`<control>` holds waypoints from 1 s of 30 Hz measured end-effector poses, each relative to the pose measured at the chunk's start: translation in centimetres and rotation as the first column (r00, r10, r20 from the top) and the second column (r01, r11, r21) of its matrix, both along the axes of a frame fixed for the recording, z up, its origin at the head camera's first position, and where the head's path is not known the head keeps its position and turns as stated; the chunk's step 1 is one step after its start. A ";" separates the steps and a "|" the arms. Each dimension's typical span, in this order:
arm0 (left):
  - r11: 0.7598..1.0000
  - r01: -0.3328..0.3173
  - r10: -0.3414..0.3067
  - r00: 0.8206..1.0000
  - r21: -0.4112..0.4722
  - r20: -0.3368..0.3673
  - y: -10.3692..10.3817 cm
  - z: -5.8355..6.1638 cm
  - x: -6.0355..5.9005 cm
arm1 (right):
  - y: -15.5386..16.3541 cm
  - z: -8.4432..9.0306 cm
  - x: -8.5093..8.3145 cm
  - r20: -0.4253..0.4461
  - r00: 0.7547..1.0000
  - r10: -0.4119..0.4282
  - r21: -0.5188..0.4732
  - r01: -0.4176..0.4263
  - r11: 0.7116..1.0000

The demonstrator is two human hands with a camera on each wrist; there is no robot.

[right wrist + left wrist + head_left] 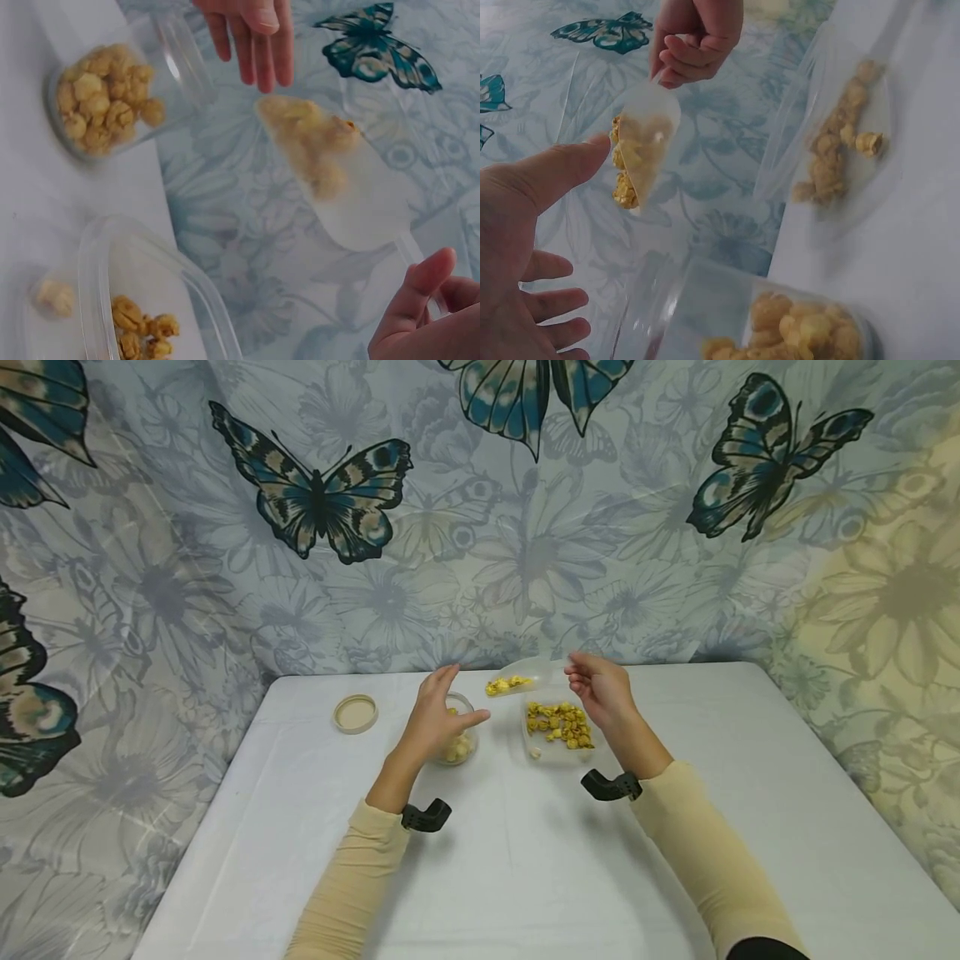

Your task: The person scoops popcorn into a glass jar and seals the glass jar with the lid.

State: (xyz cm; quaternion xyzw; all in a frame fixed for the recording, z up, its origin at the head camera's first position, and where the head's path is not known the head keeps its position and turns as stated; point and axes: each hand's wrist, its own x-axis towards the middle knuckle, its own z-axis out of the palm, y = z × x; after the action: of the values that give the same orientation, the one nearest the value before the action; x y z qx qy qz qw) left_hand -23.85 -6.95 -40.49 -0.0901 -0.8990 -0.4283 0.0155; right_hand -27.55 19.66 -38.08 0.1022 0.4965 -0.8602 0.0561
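Observation:
My right hand [600, 689] grips the handle of a translucent scoop [360, 217], which carries several pieces of golden popcorn [626, 169]. The scoop is raised over the back of the table, between a clear jar and a clear box. In the head view my left hand [435, 714] is beside the jar [471, 702], thumb and fingers spread, holding nothing. Popcorn [105, 97] fills the lower part of the jar, which stands upright without a lid. The clear plastic box [94, 255] holds more popcorn [558, 724] and sits below my right hand.
A round beige-rimmed lid [356, 714] lies on the white-covered table [495, 877], left of the jar. Just behind the table's back edge hangs a butterfly-patterned cloth [480, 568].

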 end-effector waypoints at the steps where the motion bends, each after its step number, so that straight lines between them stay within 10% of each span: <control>1: 1.000 0.000 0.000 1.000 -0.001 0.002 -0.2 -0.1 0.0 | -0.2 0.0 0.0 -0.006 1.000 0.002 0.004 -0.002 1.000; 30: 0.998 -0.049 0.043 0.991 0.042 0.129 -3.9 -4.1 0.3 | -3.6 -0.3 -0.2 -0.003 0.999 0.047 0.139 -0.046 0.989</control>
State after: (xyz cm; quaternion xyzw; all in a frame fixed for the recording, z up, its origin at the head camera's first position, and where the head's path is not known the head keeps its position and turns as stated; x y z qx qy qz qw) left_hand -23.53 -10.81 -44.58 -0.0412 -0.8901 -0.4529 -0.0304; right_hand -27.74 16.10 -38.40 0.0917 0.5578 -0.8222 0.0674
